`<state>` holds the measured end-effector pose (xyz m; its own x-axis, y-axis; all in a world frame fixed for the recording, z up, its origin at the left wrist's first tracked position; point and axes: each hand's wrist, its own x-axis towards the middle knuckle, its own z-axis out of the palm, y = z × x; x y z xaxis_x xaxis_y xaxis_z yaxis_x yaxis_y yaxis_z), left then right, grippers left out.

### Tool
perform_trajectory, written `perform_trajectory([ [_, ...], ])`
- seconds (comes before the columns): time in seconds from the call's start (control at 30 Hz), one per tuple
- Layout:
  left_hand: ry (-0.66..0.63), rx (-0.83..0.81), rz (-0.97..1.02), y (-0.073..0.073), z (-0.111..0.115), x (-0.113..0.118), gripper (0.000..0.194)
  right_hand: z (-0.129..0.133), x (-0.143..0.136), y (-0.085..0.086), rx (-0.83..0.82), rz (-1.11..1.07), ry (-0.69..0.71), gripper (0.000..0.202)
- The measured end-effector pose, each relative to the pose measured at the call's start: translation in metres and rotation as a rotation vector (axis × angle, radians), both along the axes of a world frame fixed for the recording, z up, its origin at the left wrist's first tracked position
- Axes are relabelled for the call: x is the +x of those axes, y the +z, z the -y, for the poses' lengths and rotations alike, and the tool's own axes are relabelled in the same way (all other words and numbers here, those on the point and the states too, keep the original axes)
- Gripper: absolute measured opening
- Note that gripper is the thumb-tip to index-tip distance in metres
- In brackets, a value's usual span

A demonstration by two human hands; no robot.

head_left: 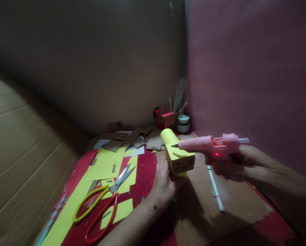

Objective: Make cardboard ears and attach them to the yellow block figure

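Note:
Near the middle, my left hand (164,181) grips the lower part of a yellow paper-covered box (180,158), which has brown cardboard on its front side. A yellow paper tube (169,136) rises behind the box's top. My right hand (227,165) is wrapped round a pink glue gun (206,143) with a glowing red light and a glue stick out of its back. The gun's dark nozzle points left, over the box's yellow top; whether it touches the surface is unclear.
Scissors (115,184) with yellow and red handles lie on yellow paper (106,164) at the left. Cardboard scraps (132,136), a small red box (167,119) and a white jar (183,123) stand farther back. A white stick (215,189) rests on brown board (235,208).

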<state>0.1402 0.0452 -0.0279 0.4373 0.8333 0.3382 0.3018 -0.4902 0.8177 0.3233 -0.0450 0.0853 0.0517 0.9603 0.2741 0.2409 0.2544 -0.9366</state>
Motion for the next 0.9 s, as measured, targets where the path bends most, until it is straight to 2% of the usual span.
perform_trajectory([
  [0.07, -0.002, 0.004, -0.001, -0.002, -0.001, 0.0, 0.036, 0.001, 0.002, 0.006, -0.003, 0.107, 0.106, 0.036],
  [0.23, -0.001, 0.007, -0.002, -0.006, -0.003, 0.0, 0.039, 0.002, -0.001, 0.014, 0.018, 0.181, 0.11, 0.033],
  [0.7, 0.004, -0.004, 0.016, -0.008, -0.003, 0.001, 0.039, 0.001, -0.006, 0.013, -0.009, 0.194, 0.152, 0.037],
  [0.9, 0.0, -0.026, 0.028, -0.007, -0.003, 0.001, 0.042, 0.002, -0.007, 0.013, -0.077, 0.22, 0.141, 0.042],
])
